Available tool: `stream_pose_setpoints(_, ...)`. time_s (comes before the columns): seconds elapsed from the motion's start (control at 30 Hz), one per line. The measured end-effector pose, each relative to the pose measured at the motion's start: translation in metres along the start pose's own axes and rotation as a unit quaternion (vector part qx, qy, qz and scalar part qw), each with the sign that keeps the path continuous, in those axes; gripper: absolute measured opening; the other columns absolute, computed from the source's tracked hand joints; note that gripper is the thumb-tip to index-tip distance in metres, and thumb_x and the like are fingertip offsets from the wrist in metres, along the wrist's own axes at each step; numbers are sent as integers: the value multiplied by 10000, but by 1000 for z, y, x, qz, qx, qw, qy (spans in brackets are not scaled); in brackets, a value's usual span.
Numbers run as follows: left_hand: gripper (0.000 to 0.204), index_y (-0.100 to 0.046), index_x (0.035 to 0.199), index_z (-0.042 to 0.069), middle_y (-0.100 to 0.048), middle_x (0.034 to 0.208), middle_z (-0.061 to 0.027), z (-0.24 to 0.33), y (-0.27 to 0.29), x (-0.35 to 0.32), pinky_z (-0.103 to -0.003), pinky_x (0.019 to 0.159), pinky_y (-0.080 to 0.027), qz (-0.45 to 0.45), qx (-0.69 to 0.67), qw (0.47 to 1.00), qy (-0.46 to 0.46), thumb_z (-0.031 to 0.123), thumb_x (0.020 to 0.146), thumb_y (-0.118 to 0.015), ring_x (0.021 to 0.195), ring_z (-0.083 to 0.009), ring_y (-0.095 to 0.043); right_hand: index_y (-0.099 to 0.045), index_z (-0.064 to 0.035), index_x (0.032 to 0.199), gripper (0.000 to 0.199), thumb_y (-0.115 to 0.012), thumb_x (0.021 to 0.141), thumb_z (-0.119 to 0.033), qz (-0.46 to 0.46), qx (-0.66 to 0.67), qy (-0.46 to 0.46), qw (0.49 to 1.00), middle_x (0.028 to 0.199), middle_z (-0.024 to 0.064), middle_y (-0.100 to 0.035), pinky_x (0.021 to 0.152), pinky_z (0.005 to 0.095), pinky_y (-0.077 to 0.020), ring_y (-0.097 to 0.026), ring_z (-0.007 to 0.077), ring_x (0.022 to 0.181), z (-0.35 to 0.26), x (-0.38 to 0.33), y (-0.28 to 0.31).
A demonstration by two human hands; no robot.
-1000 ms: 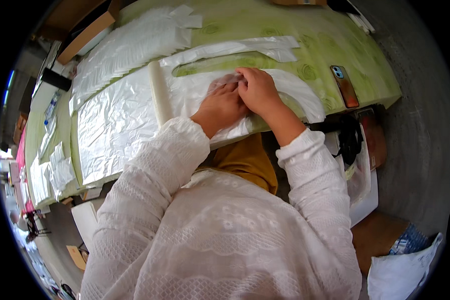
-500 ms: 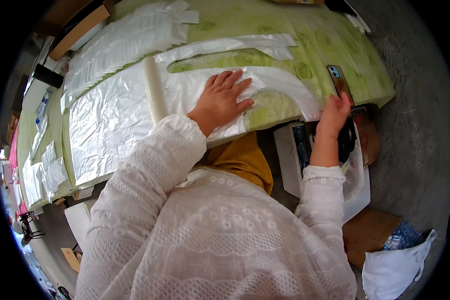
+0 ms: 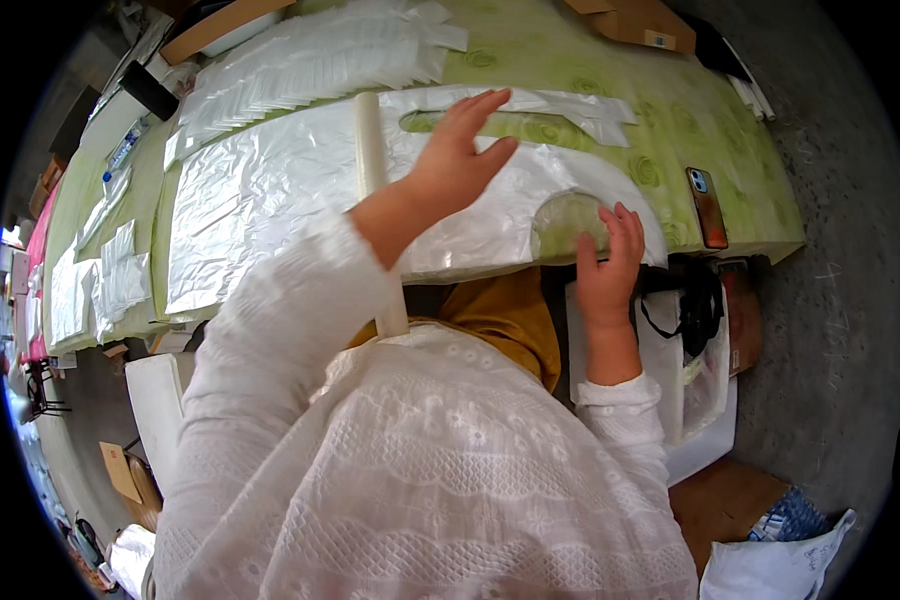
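Note:
A white plastic bag (image 3: 270, 190) with handle loops lies flat on a green patterned tablecloth. Across it rests a long pale tube (image 3: 370, 145), its near end reaching past the table edge to my waist. My left hand (image 3: 460, 155) is open with the palm turned down, just right of the tube, and seems to be held over the bag. By the near handle loop (image 3: 645, 205), at the table's front edge, my right hand (image 3: 610, 265) is open with fingers apart and slightly bent. Nothing shows in either hand.
A fanned stack of white bags (image 3: 320, 70) lies at the back left, smaller folded bags (image 3: 120, 265) at the far left. A phone (image 3: 707, 207) lies near the right corner. Below the edge stands a white bin (image 3: 705, 400) with a black strap (image 3: 705, 310). A cardboard box (image 3: 635, 25) sits behind.
My left hand has lifted from the bag. The right hand has come left from beside the phone to the near handle loop, and its fingers have spread. The whole view has shifted.

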State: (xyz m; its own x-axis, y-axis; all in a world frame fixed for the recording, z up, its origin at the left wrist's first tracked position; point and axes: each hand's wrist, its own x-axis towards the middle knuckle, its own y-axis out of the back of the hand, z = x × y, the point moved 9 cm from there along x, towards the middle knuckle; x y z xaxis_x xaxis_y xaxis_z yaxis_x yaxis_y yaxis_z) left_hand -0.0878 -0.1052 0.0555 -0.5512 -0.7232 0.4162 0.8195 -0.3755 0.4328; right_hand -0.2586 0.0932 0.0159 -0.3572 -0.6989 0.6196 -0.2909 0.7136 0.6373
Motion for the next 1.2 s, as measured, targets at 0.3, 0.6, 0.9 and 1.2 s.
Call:
stream_pose_setpoints(0.3,569,-462,1517,114,-468,1554,-99,-19,111,-121,-404,1200,-317,58,-56,982,172,154,980,-645,1459,-253,-405,-561,-41,1383,621,-707,902,-406,-103,-149,-12,983,1435,190,-556,1154,658,-269,-394,468,1413,-14,38,-62)
stream_pose_setpoints(0.6,605,-393,1547,69,-401,1605,-94,-22,133,-198,-464,1220,-239,82,-178,965,175,31,971,-572,1508,-236,-324,-620,-153,1325,527,-745,852,-348,-153,10,153,976,1452,155,-542,1132,658,-298,-405,454,1400,-136,12,-107)
stream_pose_setpoints(0.9,565,-396,1548,74,-386,1623,-82,-42,133,-252,-437,1213,-245,93,-237,947,194,23,1009,-557,1515,-224,-319,-607,-116,1355,496,-639,919,-349,-204,-224,42,952,1487,93,-541,1132,695,-279,-407,403,1422,-49,36,-108)
stream_pose_setpoints(1.2,528,-432,1523,72,-444,1584,-73,-12,129,-257,-380,1198,-276,65,-248,951,172,20,1012,-552,1473,-199,-384,-640,-104,1298,427,-686,905,-265,-124,55,111,985,1404,117,-598,1147,617,-302,-474,405,1362,-120,-26,-92)
